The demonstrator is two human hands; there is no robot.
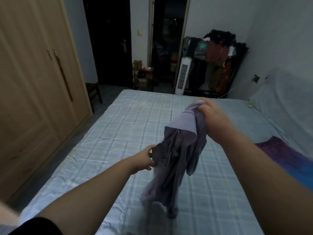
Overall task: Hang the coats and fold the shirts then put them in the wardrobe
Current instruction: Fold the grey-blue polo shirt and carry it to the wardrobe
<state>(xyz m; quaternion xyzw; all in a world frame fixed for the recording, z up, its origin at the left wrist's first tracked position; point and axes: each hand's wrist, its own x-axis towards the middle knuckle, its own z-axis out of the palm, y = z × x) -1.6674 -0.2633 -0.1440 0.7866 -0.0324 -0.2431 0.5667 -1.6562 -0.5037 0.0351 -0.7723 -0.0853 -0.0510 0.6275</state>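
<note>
A lilac buttoned shirt [177, 150] hangs bunched above the bed [118, 129], its lower end trailing down to the checked sheet. My right hand [213, 121] grips its upper end in a fist, held high. Lower and to the left, my left hand [145, 158] pinches the shirt's side edge with its fingers. The wooden wardrobe [33, 90] stands along the left wall with its doors closed.
A purple and blue cloth [288, 160] lies on the bed at the right, near a pale pillow [284, 99]. Beyond the bed stand a white tower fan [183, 77], a loaded clothes rack [218, 63], a small shelf [142, 77] and a dark door [111, 44].
</note>
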